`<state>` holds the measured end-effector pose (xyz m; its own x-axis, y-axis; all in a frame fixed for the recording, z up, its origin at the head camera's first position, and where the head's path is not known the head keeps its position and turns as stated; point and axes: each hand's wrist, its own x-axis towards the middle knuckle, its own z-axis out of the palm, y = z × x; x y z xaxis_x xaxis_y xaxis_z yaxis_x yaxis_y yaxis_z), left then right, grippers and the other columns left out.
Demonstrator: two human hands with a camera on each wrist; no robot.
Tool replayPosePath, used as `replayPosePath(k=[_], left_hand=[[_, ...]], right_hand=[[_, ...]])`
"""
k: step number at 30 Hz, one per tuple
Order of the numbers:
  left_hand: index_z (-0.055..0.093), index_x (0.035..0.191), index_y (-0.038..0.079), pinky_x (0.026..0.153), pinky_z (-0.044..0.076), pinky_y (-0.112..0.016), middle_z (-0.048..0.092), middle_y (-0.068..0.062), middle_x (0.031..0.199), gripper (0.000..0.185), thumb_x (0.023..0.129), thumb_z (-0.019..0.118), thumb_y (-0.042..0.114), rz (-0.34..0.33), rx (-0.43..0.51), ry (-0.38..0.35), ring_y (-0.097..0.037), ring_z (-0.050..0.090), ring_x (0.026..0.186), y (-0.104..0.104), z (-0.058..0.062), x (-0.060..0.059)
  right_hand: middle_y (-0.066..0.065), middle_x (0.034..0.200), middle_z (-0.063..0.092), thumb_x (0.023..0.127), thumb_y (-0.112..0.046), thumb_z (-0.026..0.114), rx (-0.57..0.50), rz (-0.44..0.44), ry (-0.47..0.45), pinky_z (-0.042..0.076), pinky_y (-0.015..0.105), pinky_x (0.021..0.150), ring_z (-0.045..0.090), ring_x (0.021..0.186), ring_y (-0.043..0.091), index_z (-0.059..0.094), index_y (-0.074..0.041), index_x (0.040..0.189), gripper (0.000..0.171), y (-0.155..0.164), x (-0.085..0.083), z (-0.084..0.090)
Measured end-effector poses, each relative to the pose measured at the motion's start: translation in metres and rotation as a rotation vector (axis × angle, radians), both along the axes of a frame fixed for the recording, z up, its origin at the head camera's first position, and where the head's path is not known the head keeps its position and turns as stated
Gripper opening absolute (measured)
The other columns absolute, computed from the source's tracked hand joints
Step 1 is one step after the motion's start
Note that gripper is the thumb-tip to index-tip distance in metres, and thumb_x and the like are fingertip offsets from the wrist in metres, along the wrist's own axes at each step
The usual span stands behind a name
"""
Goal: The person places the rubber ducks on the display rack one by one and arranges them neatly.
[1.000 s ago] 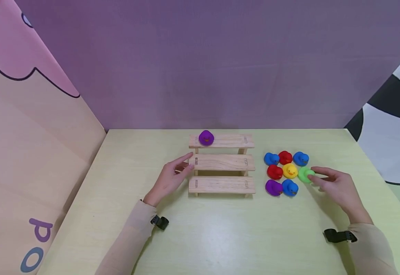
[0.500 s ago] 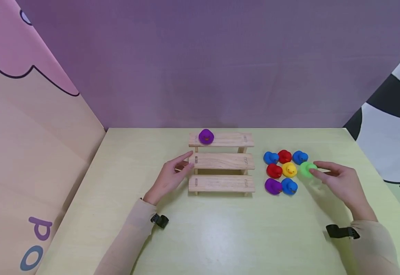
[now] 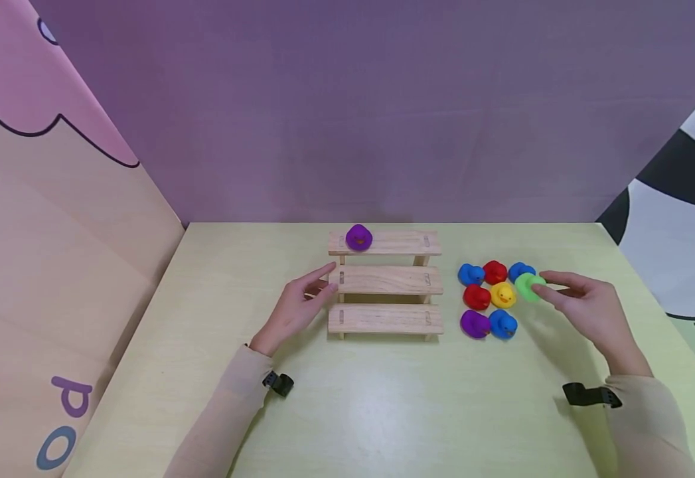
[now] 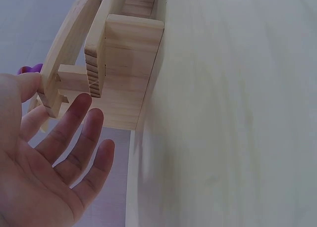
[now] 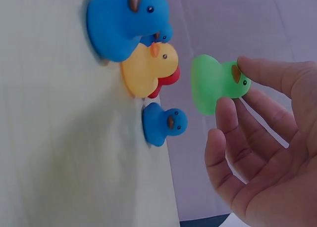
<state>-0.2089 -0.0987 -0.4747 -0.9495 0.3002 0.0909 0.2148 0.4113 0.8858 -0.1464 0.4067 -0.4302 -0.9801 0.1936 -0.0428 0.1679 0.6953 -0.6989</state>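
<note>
left hand (image 4: 47, 162) touching wooden step rack (image 4: 116, 64)

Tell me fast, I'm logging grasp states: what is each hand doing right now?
Left hand: open, fingers straight, touching the wooden step rack.
Right hand: pinching the green duck, lifted off the table.

Pale yellow-green table (image 3: 383, 411) stood against a plain purple back wall (image 3: 353, 113). Pink-and-peach printed panel (image 3: 42, 219) closed the left side; white-and-black printed panel (image 3: 676, 219) closed the right. Light was even.
</note>
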Motion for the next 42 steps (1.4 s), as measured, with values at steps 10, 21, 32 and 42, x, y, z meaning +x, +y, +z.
replayPosePath(k=[10,21,32,42], left_hand=[[0.055,0.157,0.033,0.086,0.058,-0.035,0.077,-0.004,0.122,0.049,0.109,0.062,0.039,0.001,-0.005,-0.001,-0.022,0.069,0.108,0.000,0.001,0.001],[0.055,0.157,0.034,0.087,0.059,-0.036,0.077,-0.005,0.122,0.049,0.109,0.063,0.038,-0.006,0.008,-0.003,-0.022,0.070,0.107,-0.001,-0.002,0.000],[0.055,0.157,0.031,0.088,0.060,-0.036,0.077,-0.005,0.123,0.050,0.109,0.062,0.038,-0.007,0.003,0.004,-0.023,0.070,0.107,-0.001,-0.001,0.000],[0.054,0.158,0.026,0.086,0.058,-0.037,0.077,-0.006,0.122,0.051,0.109,0.062,0.037,-0.007,0.006,0.005,-0.023,0.069,0.106,0.000,0.000,0.000]], right_hand=[[-0.044,0.102,0.056,0.100,-0.054,0.070,-0.034,0.016,0.030,0.050,0.013,0.073,0.059,0.086,-0.015,0.064,-0.008,0.146,0.065,-0.010,-0.005,0.008],[-0.044,0.101,0.059,0.100,-0.053,0.070,-0.045,0.033,0.084,0.050,0.014,0.073,0.061,0.086,-0.011,0.065,-0.009,0.145,0.063,-0.026,-0.010,0.016],[-0.041,0.103,0.059,0.100,-0.050,0.072,-0.051,0.061,0.128,0.051,0.013,0.074,0.064,0.086,-0.011,0.068,-0.008,0.143,0.060,-0.038,-0.017,0.021],[-0.041,0.104,0.059,0.102,-0.048,0.071,-0.044,0.085,0.127,0.048,0.015,0.078,0.061,0.091,-0.010,0.068,-0.010,0.143,0.057,-0.048,-0.025,0.025]])
